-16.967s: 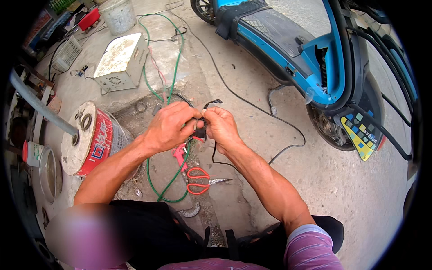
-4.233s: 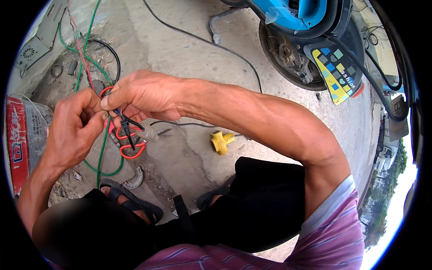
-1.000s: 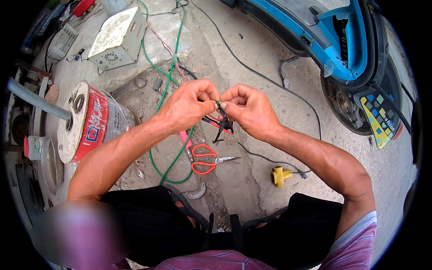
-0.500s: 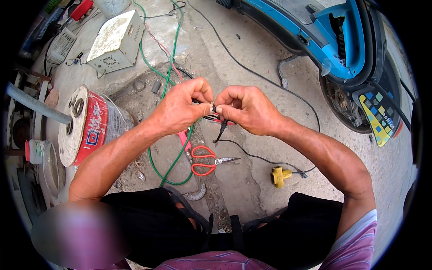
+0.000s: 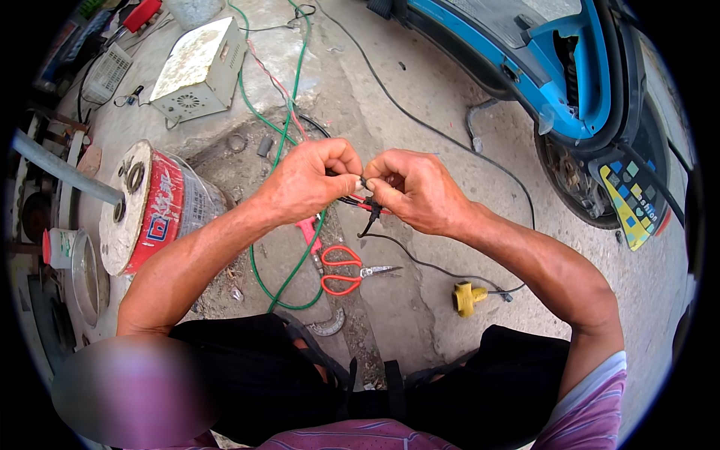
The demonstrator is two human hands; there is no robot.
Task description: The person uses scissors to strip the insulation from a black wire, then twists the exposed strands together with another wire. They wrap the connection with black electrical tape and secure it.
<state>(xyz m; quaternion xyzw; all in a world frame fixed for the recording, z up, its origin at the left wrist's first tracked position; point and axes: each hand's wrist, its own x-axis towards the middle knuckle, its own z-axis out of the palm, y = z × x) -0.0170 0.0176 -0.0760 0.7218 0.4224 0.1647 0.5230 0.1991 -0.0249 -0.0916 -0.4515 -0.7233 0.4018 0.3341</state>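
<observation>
Hands meet above the concrete floor [image 5: 420, 315], the left hand [image 5: 307, 187] and right hand [image 5: 416, 191] with fingers pinched together on thin red and black wires [image 5: 358, 201], just above red scissors [image 5: 341, 271] and a green cable [image 5: 289, 285].

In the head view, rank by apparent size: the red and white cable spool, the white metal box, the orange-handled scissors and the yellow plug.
Largest to smallest as they look:
1. red and white cable spool
2. white metal box, smaller partly because it lies farther off
3. orange-handled scissors
4. yellow plug
</observation>
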